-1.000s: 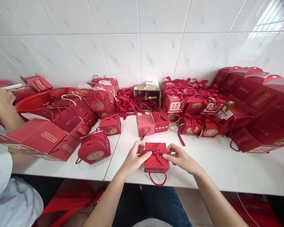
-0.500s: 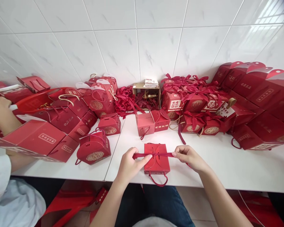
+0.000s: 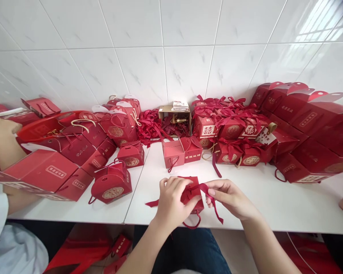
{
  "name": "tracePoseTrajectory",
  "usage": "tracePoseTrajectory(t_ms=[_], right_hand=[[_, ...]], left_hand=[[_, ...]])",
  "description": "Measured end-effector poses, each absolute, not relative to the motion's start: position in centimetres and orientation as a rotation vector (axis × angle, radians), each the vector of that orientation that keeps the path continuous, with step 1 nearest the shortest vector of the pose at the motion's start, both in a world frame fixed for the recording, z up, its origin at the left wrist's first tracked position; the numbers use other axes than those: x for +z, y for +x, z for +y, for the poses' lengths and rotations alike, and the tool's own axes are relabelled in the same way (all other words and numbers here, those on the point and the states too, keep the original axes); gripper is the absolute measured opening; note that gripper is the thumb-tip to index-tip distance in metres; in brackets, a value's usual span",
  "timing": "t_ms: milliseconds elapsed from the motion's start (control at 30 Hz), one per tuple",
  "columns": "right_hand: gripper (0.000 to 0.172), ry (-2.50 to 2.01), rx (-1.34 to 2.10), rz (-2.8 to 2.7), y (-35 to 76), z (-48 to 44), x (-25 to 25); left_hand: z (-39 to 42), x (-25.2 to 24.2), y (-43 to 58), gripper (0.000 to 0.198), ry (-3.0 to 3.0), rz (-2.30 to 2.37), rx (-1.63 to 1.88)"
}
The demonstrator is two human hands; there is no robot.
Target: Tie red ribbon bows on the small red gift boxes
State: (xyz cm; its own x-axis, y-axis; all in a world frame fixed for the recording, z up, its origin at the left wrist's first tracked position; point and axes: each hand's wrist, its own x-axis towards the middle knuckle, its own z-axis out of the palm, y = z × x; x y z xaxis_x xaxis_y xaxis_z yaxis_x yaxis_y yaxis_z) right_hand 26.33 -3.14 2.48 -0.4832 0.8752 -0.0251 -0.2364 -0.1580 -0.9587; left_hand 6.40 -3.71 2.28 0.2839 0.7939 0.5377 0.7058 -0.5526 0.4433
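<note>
A small red box with a twisted cord handle sits near the table's front edge. My left hand lies over its top and left side, fingers curved and spread around the box top, hiding much of it. Pinched between the thumb and fingers of my right hand, at the box's right, is a dark red ribbon, forming a bend with its tail hanging down to the table. The ribbon's other end lies loose left of my left hand. Whether my left fingertips grip the ribbon is hidden.
Behind the box stand two joined small red boxes and a carton of ribbons. Ribboned boxes and tall stacks fill the right. At left, beside more boxes, is another person's arm.
My left hand has let go of the left ribbon end and moved right over the box top. My right hand now holds the right ribbon end bent close to the box.
</note>
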Motion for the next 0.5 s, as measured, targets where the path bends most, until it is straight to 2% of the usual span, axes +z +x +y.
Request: tracePoseTrajectory(t_ms=[67,200,367,500], right_hand=[[0.027,-0.79,1.754,-1.298,26.1,-3.4,2.9],[0.025,-0.918,1.689,-1.298,26.2,-4.0,3.3],[0.027,-1.124,1.394,-1.456,25.8,-3.8,2.1],[0.039,-1.081,1.255,-1.518,24.5,-3.0,0.8]], left_hand=[[-3.3,2.1,6.9,0.011,2.394,1.45,1.145],[-2.9,1.7,6.6,0.018,2.335,1.474,1.238],[-3.0,1.8,6.3,0.012,2.338,1.54,1.271],[-3.0,2.1,6.8,0.011,2.347,1.546,1.303]])
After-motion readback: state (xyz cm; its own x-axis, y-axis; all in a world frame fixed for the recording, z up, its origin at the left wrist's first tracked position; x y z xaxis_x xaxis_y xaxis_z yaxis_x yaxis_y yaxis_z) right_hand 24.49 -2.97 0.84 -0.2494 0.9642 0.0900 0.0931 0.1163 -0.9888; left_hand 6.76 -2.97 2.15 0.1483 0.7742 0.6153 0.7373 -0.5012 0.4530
